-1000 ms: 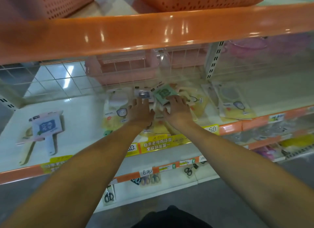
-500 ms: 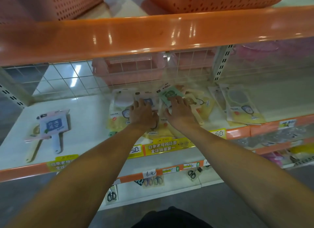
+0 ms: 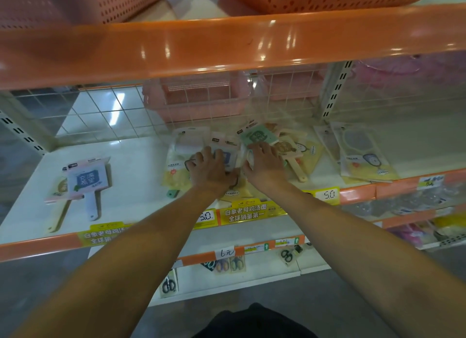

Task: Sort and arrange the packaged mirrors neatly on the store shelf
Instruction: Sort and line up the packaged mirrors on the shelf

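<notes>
Two hands: left hand (image 3: 210, 170) and right hand (image 3: 264, 165) lie flat, fingers spread, on the mirror pile (image 3: 254, 138).
Pile spot: middle of the white shelf (image 3: 136, 171), messy.
Good way: press softly, square the edges, slide packs together.
Watch: slippery packs may slide off.
</notes>
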The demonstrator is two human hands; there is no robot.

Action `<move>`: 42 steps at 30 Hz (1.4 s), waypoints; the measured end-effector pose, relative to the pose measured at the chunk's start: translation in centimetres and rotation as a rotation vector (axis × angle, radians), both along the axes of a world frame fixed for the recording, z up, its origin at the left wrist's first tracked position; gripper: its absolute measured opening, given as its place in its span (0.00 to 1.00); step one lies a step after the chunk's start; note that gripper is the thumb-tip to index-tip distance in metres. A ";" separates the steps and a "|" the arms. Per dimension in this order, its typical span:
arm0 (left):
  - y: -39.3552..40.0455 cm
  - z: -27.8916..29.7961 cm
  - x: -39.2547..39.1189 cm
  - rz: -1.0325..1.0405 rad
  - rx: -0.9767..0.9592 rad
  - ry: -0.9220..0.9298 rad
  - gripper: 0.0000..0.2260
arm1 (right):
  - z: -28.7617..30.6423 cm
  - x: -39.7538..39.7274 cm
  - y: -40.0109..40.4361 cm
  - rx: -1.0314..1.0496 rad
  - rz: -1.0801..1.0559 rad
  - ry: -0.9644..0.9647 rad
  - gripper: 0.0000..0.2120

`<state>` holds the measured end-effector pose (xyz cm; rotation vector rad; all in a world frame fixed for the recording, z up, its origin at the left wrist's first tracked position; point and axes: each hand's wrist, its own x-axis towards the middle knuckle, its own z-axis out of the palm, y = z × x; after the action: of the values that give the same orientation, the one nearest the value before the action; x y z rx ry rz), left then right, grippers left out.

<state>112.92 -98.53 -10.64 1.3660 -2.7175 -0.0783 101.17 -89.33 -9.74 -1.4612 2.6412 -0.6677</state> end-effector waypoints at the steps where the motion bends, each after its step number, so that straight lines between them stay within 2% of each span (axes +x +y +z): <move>1: 0.0 0.0 0.0 -0.007 0.003 -0.012 0.31 | 0.0 0.1 0.1 0.007 0.000 0.003 0.23; 11: -0.2 0.7 1.7 -0.003 0.057 0.151 0.26 | 0.0 1.1 -0.1 0.047 0.024 0.036 0.23; 15: -1.0 1.1 4.6 0.054 0.019 0.267 0.24 | 0.4 3.2 -2.1 0.054 0.071 0.030 0.23; 20: -2.8 1.6 10.1 0.149 -0.042 0.313 0.27 | 0.5 7.6 -5.0 0.053 0.176 0.013 0.23; 25: -5.0 0.8 16.2 0.236 -0.120 0.275 0.27 | 0.7 12.5 -8.0 0.036 0.272 0.005 0.23; 31: -7.9 0.6 22.1 0.395 -0.105 0.221 0.23 | 0.5 16.1 -10.7 0.042 0.326 0.007 0.24; 38: -11.6 0.0 24.5 0.499 -0.095 0.147 0.20 | 0.3 16.7 -11.5 0.066 0.279 0.040 0.23; 42: -13.2 -0.6 24.3 0.453 -0.029 0.138 0.22 | 0.1 15.8 -11.3 0.070 0.262 0.054 0.23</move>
<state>137.27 -111.75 -11.25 1.8503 -2.2294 -0.0926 116.99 -100.65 -9.68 -1.7834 2.4183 -0.5137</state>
